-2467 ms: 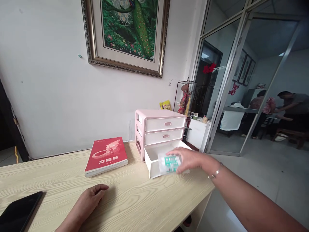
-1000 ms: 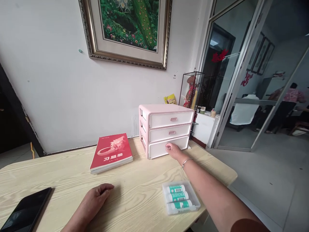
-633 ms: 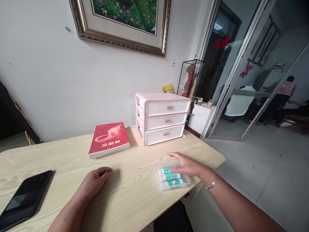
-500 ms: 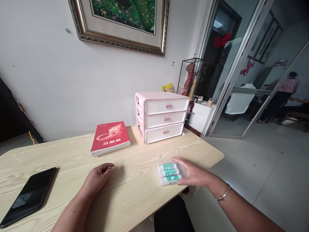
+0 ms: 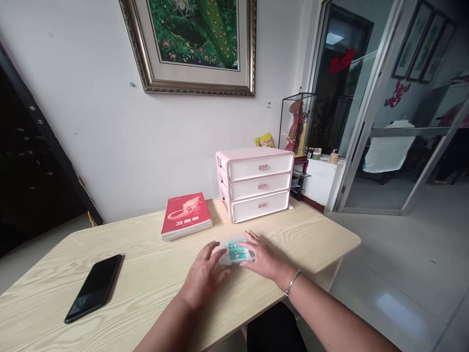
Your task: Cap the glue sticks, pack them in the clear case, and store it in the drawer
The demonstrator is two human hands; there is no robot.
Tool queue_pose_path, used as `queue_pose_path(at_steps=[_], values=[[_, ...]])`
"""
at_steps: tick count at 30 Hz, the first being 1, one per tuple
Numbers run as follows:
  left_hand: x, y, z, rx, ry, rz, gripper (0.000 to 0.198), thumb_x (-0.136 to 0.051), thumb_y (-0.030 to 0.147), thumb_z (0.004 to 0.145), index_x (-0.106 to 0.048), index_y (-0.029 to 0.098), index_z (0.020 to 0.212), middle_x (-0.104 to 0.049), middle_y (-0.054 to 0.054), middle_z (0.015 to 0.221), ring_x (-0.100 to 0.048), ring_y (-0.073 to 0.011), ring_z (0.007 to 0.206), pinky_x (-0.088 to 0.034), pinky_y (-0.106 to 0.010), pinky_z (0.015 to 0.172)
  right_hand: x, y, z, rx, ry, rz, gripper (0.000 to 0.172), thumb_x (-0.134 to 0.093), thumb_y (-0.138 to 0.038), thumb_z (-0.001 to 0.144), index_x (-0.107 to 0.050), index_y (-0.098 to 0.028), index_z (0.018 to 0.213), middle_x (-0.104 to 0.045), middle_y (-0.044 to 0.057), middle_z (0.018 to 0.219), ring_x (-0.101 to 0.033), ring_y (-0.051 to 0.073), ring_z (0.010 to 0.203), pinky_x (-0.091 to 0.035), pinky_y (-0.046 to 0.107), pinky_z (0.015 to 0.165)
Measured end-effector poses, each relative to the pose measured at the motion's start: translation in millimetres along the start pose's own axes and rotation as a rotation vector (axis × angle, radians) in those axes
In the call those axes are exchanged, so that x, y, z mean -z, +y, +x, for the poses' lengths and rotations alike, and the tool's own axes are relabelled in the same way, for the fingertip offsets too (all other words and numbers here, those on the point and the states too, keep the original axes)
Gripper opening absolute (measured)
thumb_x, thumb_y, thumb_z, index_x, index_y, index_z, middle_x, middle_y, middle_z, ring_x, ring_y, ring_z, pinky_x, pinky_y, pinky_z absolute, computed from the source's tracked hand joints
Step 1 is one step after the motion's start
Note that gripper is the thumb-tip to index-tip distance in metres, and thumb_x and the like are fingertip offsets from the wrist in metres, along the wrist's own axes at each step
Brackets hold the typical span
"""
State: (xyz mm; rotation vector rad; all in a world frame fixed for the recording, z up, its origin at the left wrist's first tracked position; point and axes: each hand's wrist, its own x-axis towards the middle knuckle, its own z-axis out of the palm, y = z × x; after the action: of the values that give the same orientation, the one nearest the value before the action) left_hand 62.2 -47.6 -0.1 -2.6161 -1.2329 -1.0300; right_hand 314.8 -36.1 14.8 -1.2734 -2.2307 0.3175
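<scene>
A small clear plastic box of white and green glue sticks lies on the wooden table in front of me. My left hand grips its left end with curled fingers. My right hand holds its right end, a bracelet on the wrist. Behind the box stands a pink three-drawer organiser with all its drawers closed.
A red exercise book lies left of the organiser. A black phone lies face up at the table's left. A framed peacock picture hangs on the wall. Glass doors and open floor are to the right.
The box came out of the bottom drawer and was set on the table; my right hand pushed the drawer shut. Since then both hands have brought the box to the middle.
</scene>
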Motion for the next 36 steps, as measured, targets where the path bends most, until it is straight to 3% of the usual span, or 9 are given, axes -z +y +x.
queue_pose_path(at_steps=[5,10,14,20,25,29,32,36], values=[[-9.8,1.4,7.6,-0.109,-0.110,0.249,0.036,-0.059,0.026,0.091,-0.061,0.019,0.126,-0.059,-0.017,0.136,-0.055,-0.0312,0.128,-0.045,-0.051,0.107,-11.3,-0.2,-14.7,0.132,0.075,-0.330,0.051,-0.064,-0.030,0.092,-0.053,-0.016,0.140,-0.041,0.021,0.150,-0.032,0.033,0.143,-0.038,0.049,0.113],[-23.2,7.5,14.9,-0.154,-0.203,0.410,0.036,-0.051,0.018,0.093,-0.062,0.009,0.126,-0.062,-0.024,0.131,-0.059,-0.0358,0.123,-0.049,-0.051,0.102,-23.3,-1.3,-28.4,0.157,0.060,-0.648,0.046,-0.048,-0.013,0.095,-0.050,-0.002,0.140,-0.046,0.029,0.143,-0.043,0.037,0.136,-0.043,0.051,0.108],[-41.3,21.8,14.7,-0.114,-0.304,0.493,0.047,-0.045,0.005,0.088,-0.053,0.001,0.134,-0.056,-0.033,0.133,-0.056,-0.0422,0.125,-0.050,-0.058,0.095,-41.1,-10.8,-16.8,0.097,0.005,-0.685,0.051,-0.049,-0.008,0.089,-0.049,0.004,0.139,-0.048,0.036,0.137,-0.047,0.043,0.131,-0.047,0.059,0.100],[-57.8,39.2,18.3,-0.024,-0.359,0.604,0.051,-0.045,0.007,0.088,-0.049,0.000,0.138,-0.056,-0.039,0.128,-0.059,-0.0499,0.116,-0.051,-0.066,0.082,-53.0,-26.4,1.6,0.020,-0.071,-0.756,0.048,-0.049,-0.007,0.088,-0.052,0.003,0.135,-0.055,0.039,0.126,-0.058,0.047,0.117,-0.053,0.066,0.080],[-56.6,39.3,23.8,-0.008,-0.351,0.619,0.051,-0.037,0.009,0.091,-0.046,0.001,0.140,-0.054,-0.041,0.128,-0.060,-0.0507,0.114,-0.055,-0.061,0.072,-42.3,-28.3,2.3,0.090,-0.038,-0.802,0.043,-0.043,-0.008,0.091,-0.055,0.003,0.130,-0.059,0.039,0.121,-0.063,0.046,0.109,-0.055,0.064,0.074],[-53.4,42.5,26.3,-0.009,-0.343,0.632,0.052,-0.037,0.007,0.091,-0.043,0.003,0.143,-0.056,-0.041,0.126,-0.062,-0.0511,0.111,-0.057,-0.056,0.065,-46.3,-27.8,7.3,0.068,-0.036,-0.866,0.043,-0.041,-0.008,0.091,-0.055,0.005,0.129,-0.059,0.041,0.118,-0.065,0.046,0.106,-0.055,0.063,0.070],[-50.8,45.0,27.7,-0.005,-0.327,0.616,0.053,-0.036,0.007,0.091,-0.042,0.006,0.144,-0.058,-0.038,0.126,-0.062,-0.0483,0.112,-0.057,-0.053,0.065,-52.0,-27.5,11.3,0.015,-0.046,-0.886,0.042,-0.042,-0.008,0.090,-0.055,0.005,0.128,-0.058,0.042,0.119,-0.065,0.047,0.105,-0.054,0.065,0.072],[-39.4,43.8,30.7,-0.008,-0.284,0.554,0.049,-0.041,0.008,0.091,-0.048,0.006,0.139,-0.060,-0.034,0.124,-0.065,-0.0428,0.109,-0.056,-0.052,0.073,-48.7,-27.7,10.4,0.049,-0.043,-0.918,0.044,-0.040,-0.008,0.091,-0.052,0.003,0.132,-0.059,0.040,0.119,-0.066,0.044,0.104,-0.054,0.062,0.074]])
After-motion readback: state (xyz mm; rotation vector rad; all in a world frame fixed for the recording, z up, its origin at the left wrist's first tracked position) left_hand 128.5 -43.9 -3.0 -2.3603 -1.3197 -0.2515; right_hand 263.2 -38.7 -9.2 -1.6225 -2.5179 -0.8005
